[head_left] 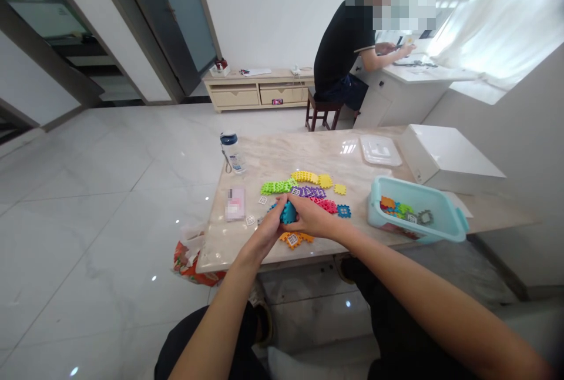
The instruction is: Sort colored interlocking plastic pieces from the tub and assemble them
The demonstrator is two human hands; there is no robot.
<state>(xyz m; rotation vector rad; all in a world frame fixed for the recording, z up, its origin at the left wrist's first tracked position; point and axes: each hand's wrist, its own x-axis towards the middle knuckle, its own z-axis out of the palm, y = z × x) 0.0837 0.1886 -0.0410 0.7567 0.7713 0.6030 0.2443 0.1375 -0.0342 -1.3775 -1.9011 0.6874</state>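
In the head view, we are bringing our bare left hand (264, 230) and right hand (312, 217) together above the near side of a pale veined marble tabletop (304, 157). Both hands are grasping a chunky teal-blue cluster of interlocking plastic squares (288, 212), and neither is released. Our fingers are curling round it from either side, and the cluster is sitting between our palms, close over the tabletop; we cannot tell whether it is touching the marble. We are keeping our wrists close and working low, so both hands are sharing the hold evenly.

Nearest our right hand, a flat orange notched plastic square (293, 240) is lying just below it. Beyond our hands, a lime-green plastic strip (277, 187), a yellow plastic strip (305, 177), flat purple plastic squares (308, 192) and flat red plastic squares (326, 206) are spreading across the marble. To our right, a teal plastic tub (440, 221) is holding more colourful squares. Farther off, a person in a black shirt (341, 48) is sitting at a white counter, with their own hands working well apart from ours.
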